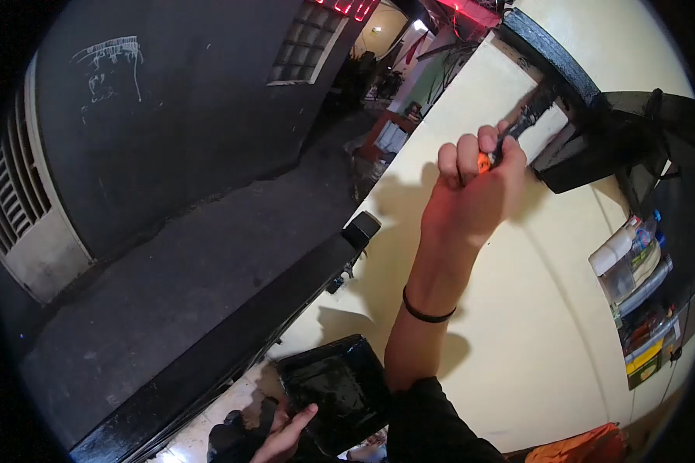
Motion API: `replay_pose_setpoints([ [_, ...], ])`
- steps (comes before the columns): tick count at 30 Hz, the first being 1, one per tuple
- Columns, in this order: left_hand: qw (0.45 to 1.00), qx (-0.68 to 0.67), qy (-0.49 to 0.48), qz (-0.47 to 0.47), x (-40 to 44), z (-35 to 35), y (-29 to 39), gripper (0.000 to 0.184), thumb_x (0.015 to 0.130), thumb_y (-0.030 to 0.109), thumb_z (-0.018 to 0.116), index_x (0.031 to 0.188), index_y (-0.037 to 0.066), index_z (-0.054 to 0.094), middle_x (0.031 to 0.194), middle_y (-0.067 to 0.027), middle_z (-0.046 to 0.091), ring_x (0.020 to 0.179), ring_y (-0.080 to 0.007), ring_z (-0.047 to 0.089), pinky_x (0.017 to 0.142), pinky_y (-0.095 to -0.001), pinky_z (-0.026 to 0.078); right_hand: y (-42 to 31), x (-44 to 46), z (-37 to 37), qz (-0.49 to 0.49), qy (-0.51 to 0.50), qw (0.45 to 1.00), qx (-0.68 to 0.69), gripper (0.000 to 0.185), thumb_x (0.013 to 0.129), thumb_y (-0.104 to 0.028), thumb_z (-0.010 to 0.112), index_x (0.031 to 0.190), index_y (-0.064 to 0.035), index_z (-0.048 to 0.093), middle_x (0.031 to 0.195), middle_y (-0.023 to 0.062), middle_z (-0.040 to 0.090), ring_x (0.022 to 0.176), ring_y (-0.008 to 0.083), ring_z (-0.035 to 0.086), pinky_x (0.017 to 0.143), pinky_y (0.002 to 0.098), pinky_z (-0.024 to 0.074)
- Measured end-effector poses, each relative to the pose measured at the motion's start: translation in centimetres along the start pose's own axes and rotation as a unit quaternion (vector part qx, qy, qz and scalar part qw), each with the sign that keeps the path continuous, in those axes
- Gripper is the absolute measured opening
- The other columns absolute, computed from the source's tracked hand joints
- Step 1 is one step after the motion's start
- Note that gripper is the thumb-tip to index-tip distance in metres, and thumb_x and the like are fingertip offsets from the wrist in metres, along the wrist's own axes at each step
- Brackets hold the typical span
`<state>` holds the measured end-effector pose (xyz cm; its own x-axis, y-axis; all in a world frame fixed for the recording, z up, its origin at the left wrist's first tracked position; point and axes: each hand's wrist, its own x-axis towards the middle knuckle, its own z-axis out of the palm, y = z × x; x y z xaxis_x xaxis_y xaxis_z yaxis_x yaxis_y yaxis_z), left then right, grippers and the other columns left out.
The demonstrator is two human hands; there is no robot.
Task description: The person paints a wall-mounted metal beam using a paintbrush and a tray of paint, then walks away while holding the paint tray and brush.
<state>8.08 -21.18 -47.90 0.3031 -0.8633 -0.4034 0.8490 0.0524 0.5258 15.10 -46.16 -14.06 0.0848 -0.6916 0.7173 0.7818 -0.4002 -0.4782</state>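
Raised at the upper right, my right hand point(475, 174) is closed round the orange and dark handle of a paintbrush point(527, 119). Dark bristles of the brush touch the pale wall near a dark-smeared patch under a black beam point(552, 58). Low in the view, my left hand point(289, 436) holds the near left edge of a black paint tray point(340, 393), thumb over the rim. Wet, glossy dark paint coats the tray's inside. A black band circles my right wrist.
A long black rail point(232, 347) runs diagonally beside the pale wall point(533, 309). Bottles and packets sit on a shelf point(641, 285) at the right. Orange cloth point(579, 447) lies at the bottom right. Beyond the rail are a dark wall point(170, 116) and a gate point(27, 201).
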Motion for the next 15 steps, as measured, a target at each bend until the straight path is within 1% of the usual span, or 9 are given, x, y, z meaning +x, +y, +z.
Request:
replay_pose_setpoints([
  [1, 1.000, -0.025, -0.005, -0.008, -0.1, 0.1, 0.0, 0.061, 0.093, 0.011, 0.066, 0.145, 0.008, 0.036, 0.138, -0.0084, 0.051, 0.127, -0.0240, 0.046, 0.107, -0.0405, 0.036, -0.2, -0.1, 0.0, 0.000, -0.002, 1.000, -0.001, 0.015, 0.098, -0.013, 0.042, 0.109, -0.0021, 0.044, 0.083, 0.0035, 0.045, 0.050, 0.0061, 0.028, 0.045, 0.0238, 0.0217],
  [2, 1.000, -0.026, -0.006, -0.009, -0.1, 0.2, 0.3, 0.061, 0.093, 0.011, 0.066, 0.145, 0.008, 0.036, 0.138, -0.0084, 0.051, 0.127, -0.0240, 0.046, 0.107, -0.0405, 0.036, -0.5, -0.2, 0.1, 0.005, 0.014, 1.000, 0.003, 0.010, 0.098, -0.012, 0.039, 0.102, -0.0036, 0.044, 0.080, 0.0016, 0.043, 0.051, 0.0062, 0.027, 0.045, 0.0238, 0.0215],
  [3, 1.000, 0.011, 0.008, -0.024, -0.2, 0.5, 0.8, 0.061, 0.093, 0.012, 0.067, 0.145, 0.008, 0.036, 0.138, -0.0083, 0.051, 0.127, -0.0240, 0.047, 0.107, -0.0404, 0.037, -0.6, -0.3, 0.1, 0.010, 0.030, 0.999, 0.007, 0.010, 0.098, -0.010, 0.036, 0.095, -0.0050, 0.043, 0.077, -0.0004, 0.041, 0.051, 0.0062, 0.025, 0.046, 0.0238, 0.0213],
  [4, 0.998, 0.048, 0.022, -0.040, -0.3, 0.6, 1.1, 0.061, 0.093, 0.013, 0.067, 0.145, 0.009, 0.036, 0.139, -0.0083, 0.050, 0.126, -0.0239, 0.047, 0.107, -0.0403, 0.037, -0.7, 0.0, -0.1, 0.002, 0.009, 1.000, 0.030, 0.010, 0.098, -0.010, 0.035, 0.093, -0.0053, 0.042, 0.077, 0.0000, 0.040, 0.052, 0.0062, 0.026, 0.046, 0.0236, 0.0218],
  [8, 0.998, 0.051, 0.010, -0.040, -0.6, 1.0, 1.4, 0.063, 0.092, 0.015, 0.068, 0.146, 0.009, 0.036, 0.139, -0.0081, 0.050, 0.126, -0.0235, 0.047, 0.107, -0.0393, 0.037, -1.5, 0.7, 0.0, -0.038, 0.014, 0.998, 0.052, 0.012, 0.099, -0.009, 0.034, 0.091, -0.0038, 0.041, 0.077, 0.0005, 0.039, 0.051, 0.0061, 0.025, 0.045, 0.0240, 0.0220],
  [10, 0.993, 0.051, 0.063, -0.089, -0.5, 1.2, 1.5, 0.064, 0.092, 0.017, 0.069, 0.146, 0.009, 0.036, 0.139, -0.0077, 0.050, 0.127, -0.0231, 0.046, 0.107, -0.0384, 0.037, -1.8, 0.0, 0.3, -0.054, 0.011, 0.998, 0.027, 0.013, 0.099, -0.010, 0.034, 0.091, -0.0036, 0.041, 0.078, 0.0005, 0.039, 0.051, 0.0063, 0.025, 0.046, 0.0241, 0.0220],
  [12, 0.991, 0.080, 0.070, -0.078, -0.6, 1.5, 1.8, 0.065, 0.092, 0.018, 0.069, 0.146, 0.008, 0.035, 0.140, -0.0079, 0.050, 0.127, -0.0236, 0.046, 0.108, -0.0383, 0.036, -1.9, -1.0, 0.9, -0.069, 0.008, 0.998, 0.003, 0.014, 0.100, -0.010, 0.033, 0.091, -0.0034, 0.041, 0.078, 0.0005, 0.039, 0.051, 0.0065, 0.025, 0.046, 0.0243, 0.0219],
  [13, 0.989, 0.110, 0.076, -0.068, -0.6, 1.5, 1.9, 0.065, 0.092, 0.019, 0.069, 0.146, 0.007, 0.035, 0.140, -0.0082, 0.050, 0.128, -0.0240, 0.045, 0.108, -0.0381, 0.035, -1.8, -1.6, 1.3, -0.062, 0.031, 0.998, -0.010, 0.014, 0.100, -0.010, 0.033, 0.091, -0.0033, 0.041, 0.079, 0.0005, 0.039, 0.051, 0.0068, 0.024, 0.046, 0.0245, 0.0219],
  [15, 0.990, 0.096, 0.074, -0.064, -0.7, 1.6, 1.9, 0.066, 0.092, 0.020, 0.069, 0.147, 0.007, 0.034, 0.140, -0.0087, 0.049, 0.129, -0.0246, 0.044, 0.109, -0.0388, 0.035, -1.5, -1.4, 1.1, -0.056, 0.054, 0.997, -0.023, 0.014, 0.100, -0.011, 0.034, 0.092, -0.0033, 0.041, 0.079, 0.0005, 0.039, 0.052, 0.0070, 0.024, 0.046, 0.0248, 0.0219],
])
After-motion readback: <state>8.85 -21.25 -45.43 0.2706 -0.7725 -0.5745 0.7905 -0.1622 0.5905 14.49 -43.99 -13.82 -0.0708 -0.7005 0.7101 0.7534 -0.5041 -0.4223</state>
